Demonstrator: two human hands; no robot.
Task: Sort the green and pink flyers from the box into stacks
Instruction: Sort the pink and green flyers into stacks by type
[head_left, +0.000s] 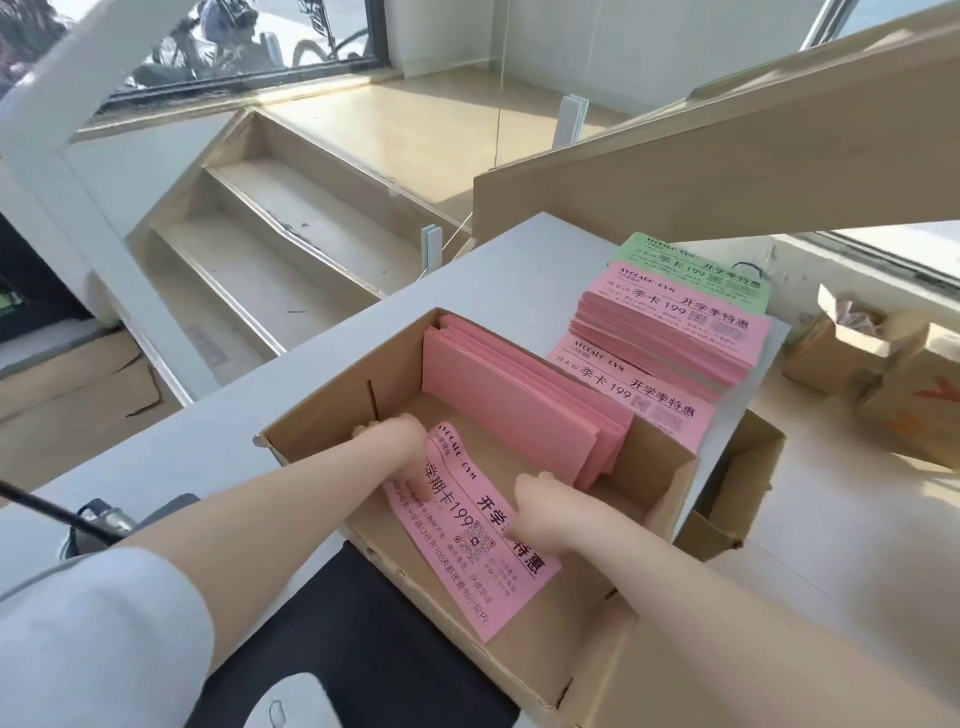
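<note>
- Far left, beyond the desk (291, 395): wooden stairs (270, 244) ran down toward a dark-framed window (249, 52).
- My left hand (397, 434) was down inside the open cardboard box (322, 410), near its left wall. Its grip sat on the top edge of a loose pink flyer (467, 540); fingers curled, but I could not tell whether they pinched the sheet or only pressed on it.
- That flyer lay printed side up on the box floor, angled toward me.
- My right hand (540, 506) rested on the same flyer's right edge, fingers bent; whether its grip had closed on the paper I could not tell.
- Against the box's right side a bundle of pink flyers (524, 395) stood on edge, leaning, blank backs showing.
- Right of the box, on the desk: a thick pink stack (670, 332), printed side up, in stepped layers.
- Just behind it, a green flyer stack (691, 260), partly covered by the pink one.
- Far right, on the floor: small open cartons (852, 338).
</note>
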